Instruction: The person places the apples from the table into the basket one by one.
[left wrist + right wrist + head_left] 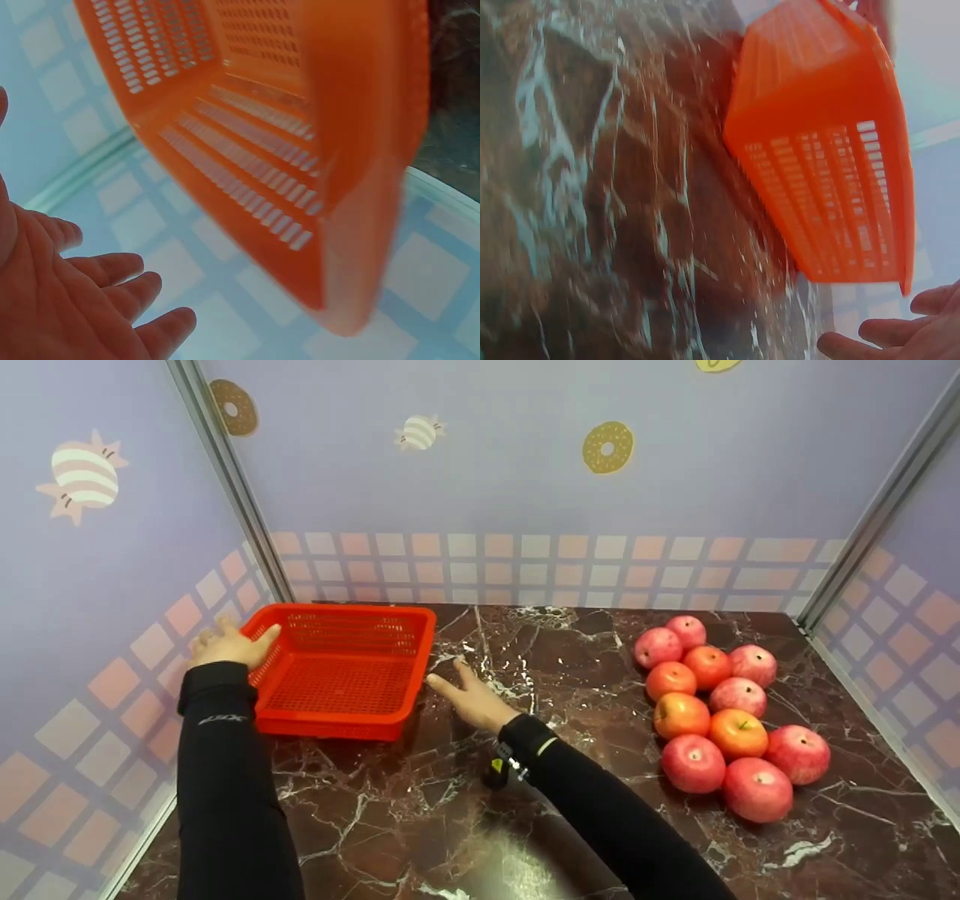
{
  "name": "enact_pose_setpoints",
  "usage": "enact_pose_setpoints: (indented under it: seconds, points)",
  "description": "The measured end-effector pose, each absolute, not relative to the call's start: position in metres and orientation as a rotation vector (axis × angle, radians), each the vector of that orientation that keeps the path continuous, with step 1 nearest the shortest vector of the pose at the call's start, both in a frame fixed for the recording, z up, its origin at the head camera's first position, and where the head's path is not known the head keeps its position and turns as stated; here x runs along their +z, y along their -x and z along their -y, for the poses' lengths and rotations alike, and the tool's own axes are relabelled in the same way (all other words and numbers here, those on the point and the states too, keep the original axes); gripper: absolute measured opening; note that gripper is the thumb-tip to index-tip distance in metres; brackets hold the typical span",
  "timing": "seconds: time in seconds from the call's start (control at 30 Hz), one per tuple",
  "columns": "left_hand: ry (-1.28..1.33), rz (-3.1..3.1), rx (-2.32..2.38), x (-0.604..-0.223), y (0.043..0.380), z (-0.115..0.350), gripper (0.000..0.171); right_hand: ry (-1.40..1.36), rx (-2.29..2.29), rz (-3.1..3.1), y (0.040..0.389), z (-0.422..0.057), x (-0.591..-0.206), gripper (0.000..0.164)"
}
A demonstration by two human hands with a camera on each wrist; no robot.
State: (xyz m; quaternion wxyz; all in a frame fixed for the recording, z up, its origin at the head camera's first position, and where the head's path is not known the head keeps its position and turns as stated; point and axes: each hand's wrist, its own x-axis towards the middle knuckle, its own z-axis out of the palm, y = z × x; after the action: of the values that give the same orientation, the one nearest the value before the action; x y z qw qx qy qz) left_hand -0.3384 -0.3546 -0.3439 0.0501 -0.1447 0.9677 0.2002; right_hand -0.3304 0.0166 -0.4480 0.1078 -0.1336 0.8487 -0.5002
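An orange-red plastic basket point(341, 724) with slotted walls stands on the left part of the marble-patterned tabletop, with nothing inside it. My left hand point(229, 649) is at its left rim, thumb reaching over the edge; in the left wrist view the fingers point(112, 270) are extended and apart from the slotted wall. On the other side, my right hand point(476, 697) hovers a little to the right of the basket, fingers straight and holding nothing. The right wrist view shows its fingertips point(877, 334) near the basket's end wall point(817, 195).
Several red and orange-red apples point(739, 733) lie grouped on the right of the dark marble table point(585, 682). Panels with printed tiles, doughnuts and sweets form a back wall point(510, 487) and side walls around the table. A small black object point(495, 774) shows under the right wrist.
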Motion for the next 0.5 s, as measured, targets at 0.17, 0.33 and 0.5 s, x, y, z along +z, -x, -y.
enact_pose_setpoints:
  seconds: [0.17,0.33,0.5]
  points:
    - [0.47,-2.9,0.616,-0.35,0.332,0.367,0.11,0.39,-1.473,-2.478,0.324,-0.006,-0.448,0.092]
    - [0.477,-2.896,0.577,-0.356,0.329,0.373,0.108,0.389,-1.481,-2.47,0.321,0.003,-0.447,0.091]
    - [0.526,-2.863,0.613,-0.365,0.325,0.375,0.107,0.369,-1.489,-2.457,0.318,0.011,-0.448,0.089]
